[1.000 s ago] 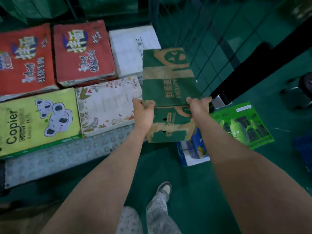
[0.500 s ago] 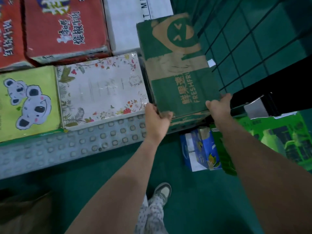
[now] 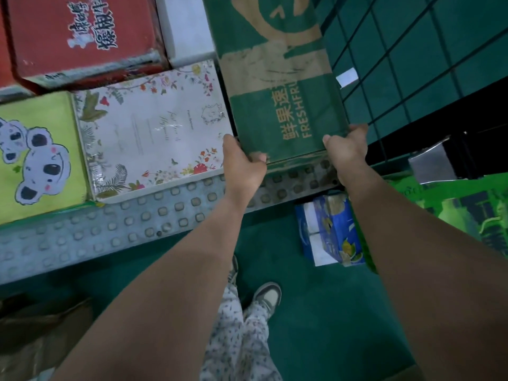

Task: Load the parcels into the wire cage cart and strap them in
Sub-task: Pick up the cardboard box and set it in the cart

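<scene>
At the front right corner of the cart deck: the left hand [image 3: 243, 166] and the right hand [image 3: 347, 149] each grip a near corner of the green fruit box [image 3: 275, 86], thumbs on its top face and fingers curled under the edge.
Green fruit box: lies flat inside the cart with its long side running away from the person and its right side against the wire side wall [image 3: 398, 64]; whether its near edge rests fully on the deck I cannot tell.
Cart deck [image 3: 110, 232]: studded grey metal, with a bare strip along its front edge.
Cart load, front row: the floral white box [image 3: 154, 127] sits just left of the green fruit box, and the yellow-green koala box [image 3: 41, 149] is at the left edge.
Cart load, back row: the red box [image 3: 82, 37] and the plain white box [image 3: 187, 28] stand behind the front row.
Wire side wall: dark mesh carrying a small white tag [image 3: 347, 77].
Floor, right of the cart: the blue carton [image 3: 330, 229] and the bright green box [image 3: 467, 204] lie partly behind the right forearm.
Floor, near the person: green surface with a grey shoe [image 3: 268, 295] and brown cardboard [image 3: 41, 325] at the lower left.
</scene>
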Motion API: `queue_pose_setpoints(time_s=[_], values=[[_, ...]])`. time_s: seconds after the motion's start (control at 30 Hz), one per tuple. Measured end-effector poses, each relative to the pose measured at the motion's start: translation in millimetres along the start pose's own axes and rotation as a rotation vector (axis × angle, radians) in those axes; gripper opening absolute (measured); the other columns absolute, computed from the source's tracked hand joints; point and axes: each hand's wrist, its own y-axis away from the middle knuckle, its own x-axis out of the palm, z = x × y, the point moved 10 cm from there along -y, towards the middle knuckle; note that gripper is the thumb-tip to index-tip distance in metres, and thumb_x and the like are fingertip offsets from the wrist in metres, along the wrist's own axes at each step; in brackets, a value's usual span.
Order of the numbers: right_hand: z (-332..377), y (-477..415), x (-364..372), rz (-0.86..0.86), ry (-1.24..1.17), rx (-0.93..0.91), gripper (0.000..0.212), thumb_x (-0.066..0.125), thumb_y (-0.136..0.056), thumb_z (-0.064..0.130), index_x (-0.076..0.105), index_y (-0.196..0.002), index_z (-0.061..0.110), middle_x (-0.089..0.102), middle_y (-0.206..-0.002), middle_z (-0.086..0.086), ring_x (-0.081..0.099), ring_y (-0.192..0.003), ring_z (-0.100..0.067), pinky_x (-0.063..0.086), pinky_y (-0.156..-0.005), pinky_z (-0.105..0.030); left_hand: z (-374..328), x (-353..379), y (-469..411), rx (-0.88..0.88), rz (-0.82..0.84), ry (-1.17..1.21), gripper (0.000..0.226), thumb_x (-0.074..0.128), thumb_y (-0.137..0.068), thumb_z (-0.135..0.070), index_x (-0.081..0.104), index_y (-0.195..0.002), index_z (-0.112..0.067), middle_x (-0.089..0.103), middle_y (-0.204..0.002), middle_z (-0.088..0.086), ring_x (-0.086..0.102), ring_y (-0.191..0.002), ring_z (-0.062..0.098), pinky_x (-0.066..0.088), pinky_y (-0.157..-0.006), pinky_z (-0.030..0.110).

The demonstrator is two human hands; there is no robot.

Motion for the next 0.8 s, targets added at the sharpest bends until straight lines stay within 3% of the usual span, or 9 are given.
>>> queue_pose_setpoints(time_s=[0.17, 0.27, 0.33, 0.4, 0.5, 0.6, 0.67, 0.7, 0.8], values=[[-9.3, 5.2, -6.9, -0.011, -0.048, 0.069, 0.04, 0.05, -0.092, 0.004, 0.035, -0.13, 0.004, 0.051, -0.125, -0.01, 0.047, -0.09, -0.017, 0.035, -0.061, -0.016, -1.7, 4.8, -0.2, -0.021, 0.022, -0.024, 0.03, 0.057, -0.087, -0.001, 0.032, -0.099, -0.012, 0.046, -0.096, -0.001, 0.048, -0.083, 0.009, 0.037, -0.055, 0.01], [-6.4, 6.1, -6.0, -0.012, -0.053, 0.044, 0.031, 0.05, -0.092, 0.003, 0.036, -0.119, 0.005, 0.051, -0.124, -0.012, 0.052, -0.094, -0.02, 0.036, -0.045, -0.014, -0.9, 5.0, -2.7, -0.034, 0.017, -0.02, 0.031, 0.058, -0.088, -0.003, 0.031, -0.1, -0.012, 0.048, -0.103, 0.004, 0.05, -0.089, 0.013, 0.037, -0.054, 0.01], [-1.5, 6.4, -7.8, -0.047, -0.035, -0.018, 0.028, 0.051, -0.091, 0.003, 0.037, -0.114, 0.006, 0.052, -0.124, -0.014, 0.052, -0.094, -0.02, 0.035, -0.053, -0.015, -0.9, 6.1, -2.7, -0.035, 0.026, -0.024, 0.03, 0.057, -0.089, -0.006, 0.03, -0.101, -0.013, 0.047, -0.103, 0.002, 0.05, -0.09, 0.013, 0.037, -0.054, 0.01], [2.4, 5.5, -8.8, -0.057, -0.022, -0.056, 0.034, 0.051, -0.092, 0.004, 0.037, -0.123, 0.002, 0.052, -0.126, -0.015, 0.051, -0.094, -0.019, 0.034, -0.06, -0.012, 0.4, 7.6, -2.1, -0.042, 0.031, -0.04, 0.03, 0.057, -0.09, -0.008, 0.03, -0.102, -0.013, 0.047, -0.102, 0.001, 0.05, -0.09, 0.012, 0.037, -0.053, 0.01], [4.6, 5.3, -7.7, -0.023, 0.09, -0.074, 0.042, 0.052, -0.095, 0.012, 0.034, -0.132, 0.001, 0.048, -0.134, -0.014, 0.052, -0.112, -0.023, 0.038, -0.072, -0.018, 5.1, 9.3, -2.6, -0.059, 0.051, -0.067, 0.031, 0.058, -0.092, -0.012, 0.028, -0.101, -0.014, 0.051, -0.108, 0.004, 0.054, -0.092, 0.014, 0.039, -0.051, 0.009], [10.4, 14.0, -7.1, -0.01, 0.25, -0.12, 0.052, 0.052, -0.096, 0.018, 0.028, -0.14, 0.002, 0.037, -0.143, -0.013, 0.045, -0.125, -0.025, 0.037, -0.089, -0.024, 7.1, 8.1, 0.8, -0.099, 0.106, -0.102, 0.033, 0.06, -0.091, -0.018, 0.033, -0.109, -0.011, 0.05, -0.122, 0.012, 0.054, -0.098, 0.018, 0.046, -0.065, 0.015], [14.8, 27.0, -10.0, -0.003, 0.269, -0.127, 0.055, 0.051, -0.096, 0.017, 0.025, -0.143, 0.003, 0.031, -0.146, -0.013, 0.043, -0.126, -0.025, 0.037, -0.089, -0.024, 2.6, -0.4, 8.3, -0.154, 0.134, -0.129, 0.043, 0.06, -0.092, -0.022, 0.035, -0.124, -0.007, 0.043, -0.127, 0.011, 0.048, -0.101, 0.018, 0.044, -0.081, 0.022], [17.1, 34.4, -11.0, 0.009, 0.263, -0.124, 0.055, 0.051, -0.097, 0.017, 0.025, -0.144, 0.004, 0.03, -0.147, -0.013, 0.043, -0.126, -0.025, 0.037, -0.087, -0.023, -1.7, -6.5, 11.7, -0.176, 0.136, -0.121, 0.046, 0.059, -0.093, -0.022, 0.034, -0.129, -0.006, 0.044, -0.126, 0.011, 0.047, -0.099, 0.017, 0.042, -0.082, 0.023], [29.3, 66.4, -17.5, 0.052, 0.255, -0.142, 0.051, 0.05, -0.097, 0.018, 0.03, -0.142, 0.005, 0.036, -0.145, -0.011, 0.044, -0.124, -0.025, 0.036, -0.084, -0.021, -28.7, -28.9, 26.9, -0.177, 0.152, -0.136, 0.036, 0.052, -0.095, -0.015, 0.042, -0.128, -0.005, 0.056, -0.091, 0.004, 0.049, -0.069, 0.012, 0.042, -0.054, 0.015]])
